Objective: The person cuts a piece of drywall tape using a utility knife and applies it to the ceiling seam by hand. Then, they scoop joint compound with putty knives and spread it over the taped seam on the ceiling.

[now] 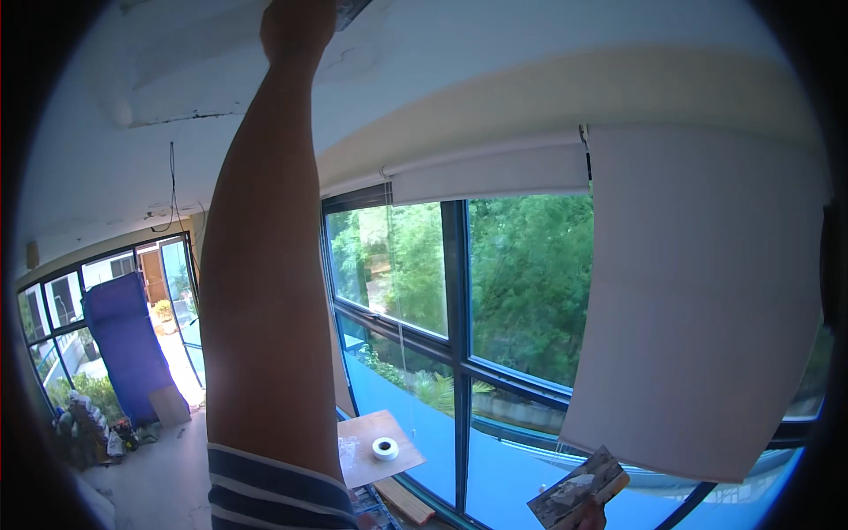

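My left arm, with a striped sleeve, reaches straight up through the view. At the top edge my left hand is closed beside the ceiling. A grey metal blade, probably of a putty knife, sticks out to its right; its rest is cut off by the frame. Low on the right, my right hand grips a flat rectangular trowel, its dark, worn face smeared with white filler. Only part of that hand shows. Above spreads the white ceiling, with a rough-edged patch left of my raised arm.
Tall dark-framed windows stand ahead, with a pale roller blind hanging at right. A roll of white tape lies on a board below. Loose wires dangle at left, near a purple sheet and piled bags.
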A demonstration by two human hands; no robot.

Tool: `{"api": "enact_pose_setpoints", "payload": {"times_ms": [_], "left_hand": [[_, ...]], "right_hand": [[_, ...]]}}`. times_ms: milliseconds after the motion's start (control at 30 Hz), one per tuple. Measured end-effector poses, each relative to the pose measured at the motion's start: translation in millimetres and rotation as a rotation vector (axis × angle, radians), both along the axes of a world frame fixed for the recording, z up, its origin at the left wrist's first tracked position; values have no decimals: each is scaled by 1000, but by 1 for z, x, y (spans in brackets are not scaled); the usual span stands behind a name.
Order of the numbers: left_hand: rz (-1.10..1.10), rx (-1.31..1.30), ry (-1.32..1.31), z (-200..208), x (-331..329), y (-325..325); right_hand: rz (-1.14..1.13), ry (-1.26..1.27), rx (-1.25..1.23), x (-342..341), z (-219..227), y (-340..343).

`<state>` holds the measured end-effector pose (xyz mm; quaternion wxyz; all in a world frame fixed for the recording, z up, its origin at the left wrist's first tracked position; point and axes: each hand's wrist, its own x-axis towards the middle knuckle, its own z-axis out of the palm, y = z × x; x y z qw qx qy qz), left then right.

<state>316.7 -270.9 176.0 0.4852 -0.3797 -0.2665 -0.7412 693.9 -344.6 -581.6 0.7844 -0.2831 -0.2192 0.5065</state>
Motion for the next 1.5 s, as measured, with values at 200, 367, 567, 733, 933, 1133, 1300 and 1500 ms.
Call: {"api": "enact_pose_setpoints", "payload": {"times_ms": [200,367,567,733,933,1133,1300,1500], "left_hand": [[156,17,-28,-21,-46,3],[772,-46,327,-24,-32,11],[956,-156,452,14,-14,-1],[927,-150,459,14,20,-43],[774,127,466,6,69,-98],[393,131,457,-12,70,-73],[334,-143,369,7,26,-18],[358,28,135,11,17,6]], "right_hand": [[87,87,1,0,29,-9],[112,60,-53,9,6,1],[188,36,-85,-6,28,-4],[272,96,87,-1,-19,21],[332,137,2,-14,13,12],[252,44,21,-6,-11,9],[183,-76,-1,-5,1,-6],[-37,-813,137,-1,2,-22]]}}
